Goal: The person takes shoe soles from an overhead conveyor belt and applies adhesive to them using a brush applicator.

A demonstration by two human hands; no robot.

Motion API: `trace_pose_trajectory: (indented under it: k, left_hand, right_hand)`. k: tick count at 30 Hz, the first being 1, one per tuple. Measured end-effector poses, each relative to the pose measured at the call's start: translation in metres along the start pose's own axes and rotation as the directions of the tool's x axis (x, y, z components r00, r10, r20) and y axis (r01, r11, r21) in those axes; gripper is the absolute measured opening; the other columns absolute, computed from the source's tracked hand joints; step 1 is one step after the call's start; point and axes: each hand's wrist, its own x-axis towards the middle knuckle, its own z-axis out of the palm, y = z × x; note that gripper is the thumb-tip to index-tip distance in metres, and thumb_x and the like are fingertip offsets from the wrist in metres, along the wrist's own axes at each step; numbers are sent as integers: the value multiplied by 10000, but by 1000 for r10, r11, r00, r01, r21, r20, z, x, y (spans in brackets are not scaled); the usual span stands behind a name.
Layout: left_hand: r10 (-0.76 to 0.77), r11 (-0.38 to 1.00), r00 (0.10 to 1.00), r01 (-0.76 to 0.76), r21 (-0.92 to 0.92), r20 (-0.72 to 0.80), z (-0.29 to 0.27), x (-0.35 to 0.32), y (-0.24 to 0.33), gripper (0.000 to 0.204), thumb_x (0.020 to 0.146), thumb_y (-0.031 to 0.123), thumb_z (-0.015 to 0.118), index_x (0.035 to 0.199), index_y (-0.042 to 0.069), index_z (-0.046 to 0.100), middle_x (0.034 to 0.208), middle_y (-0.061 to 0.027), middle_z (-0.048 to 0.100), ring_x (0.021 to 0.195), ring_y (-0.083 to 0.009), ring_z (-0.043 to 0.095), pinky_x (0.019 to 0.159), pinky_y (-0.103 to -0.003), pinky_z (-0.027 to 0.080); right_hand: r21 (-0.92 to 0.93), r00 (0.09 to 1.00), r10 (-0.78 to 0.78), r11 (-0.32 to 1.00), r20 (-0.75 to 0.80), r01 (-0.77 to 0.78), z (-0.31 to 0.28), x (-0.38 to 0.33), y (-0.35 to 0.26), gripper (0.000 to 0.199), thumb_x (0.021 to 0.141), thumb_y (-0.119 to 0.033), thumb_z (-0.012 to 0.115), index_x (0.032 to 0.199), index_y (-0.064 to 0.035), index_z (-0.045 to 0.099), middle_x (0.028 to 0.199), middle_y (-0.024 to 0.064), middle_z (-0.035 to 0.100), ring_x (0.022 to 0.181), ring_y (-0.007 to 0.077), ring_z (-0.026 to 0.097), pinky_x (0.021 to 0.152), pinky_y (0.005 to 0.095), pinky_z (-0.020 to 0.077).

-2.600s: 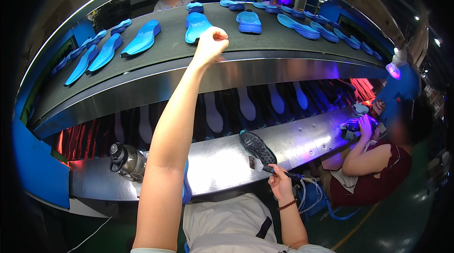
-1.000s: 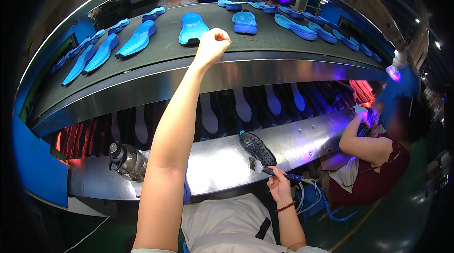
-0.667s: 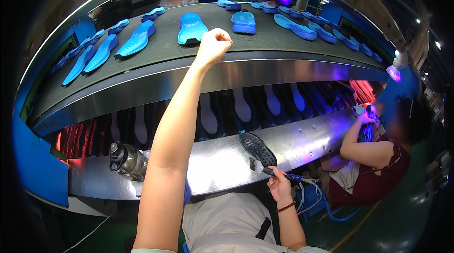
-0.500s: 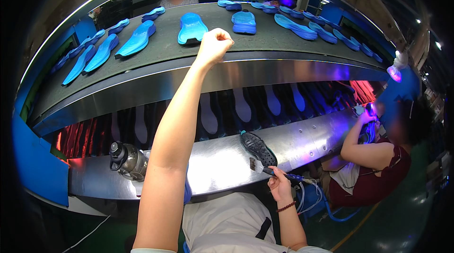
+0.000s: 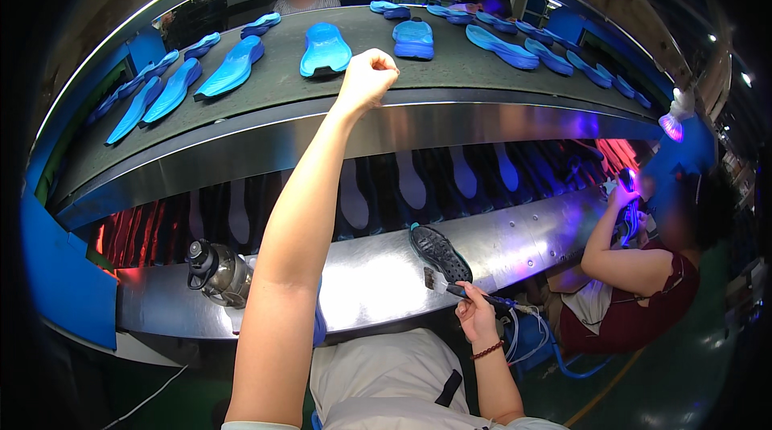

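Reaching up, the left hand (image 5: pixel 368 78) is a closed fist by a blue sole (image 5: pixel 325 49); the right hand (image 5: pixel 476 316) pinches a brush (image 5: pixel 450 287) that could slip off the black sole (image 5: pixel 439 252)

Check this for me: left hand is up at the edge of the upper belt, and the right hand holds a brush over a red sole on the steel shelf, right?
Not quite: the head view shows the sole is black, not red. The left hand is at the upper belt edge, and the right hand holds the brush.

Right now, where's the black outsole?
Head view, right of centre: the black outsole lies on the steel shelf, just above the right hand holding a brush.
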Motion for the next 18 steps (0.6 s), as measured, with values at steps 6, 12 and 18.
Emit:
trace_pose_trajectory:
  k: [6, 12, 18]
  left_hand:
    - [-10, 1000, 1000, 10, 26, 8, 3, -2, 5, 55, 649, -1, 555, 686, 38, 542, 640, -11, 543, 498, -64, 474, 347, -213, 380]
    - [47, 997, 999, -47, 57, 2, 5, 2, 1, 75, 628, -30, 543, 688, 14, 550, 694, -47, 594, 610, -78, 523, 545, -214, 437]
    - [45, 997, 999, -45, 55, 3, 9, 3, 1, 50, 644, -23, 531, 679, 4, 555, 702, -65, 608, 639, -86, 536, 608, -217, 436]
  right_hand:
    - [-11, 1000, 7, 1000, -15, -7, 0, 0, -3, 204, 855, -146, 496, 957, 15, 568, 774, 34, 585, 483, 74, 475, 457, 191, 384]
    - [-15, 1000, 12, 1000, -10, -12, -2, 1, -4, 209, 857, -152, 495, 959, 16, 568, 770, 33, 584, 485, 72, 476, 461, 190, 386]
    - [-8, 1000, 14, 1000, -9, -14, -5, 0, -8, 212, 855, -163, 513, 955, 16, 569, 767, 27, 585, 481, 71, 478, 456, 185, 384]
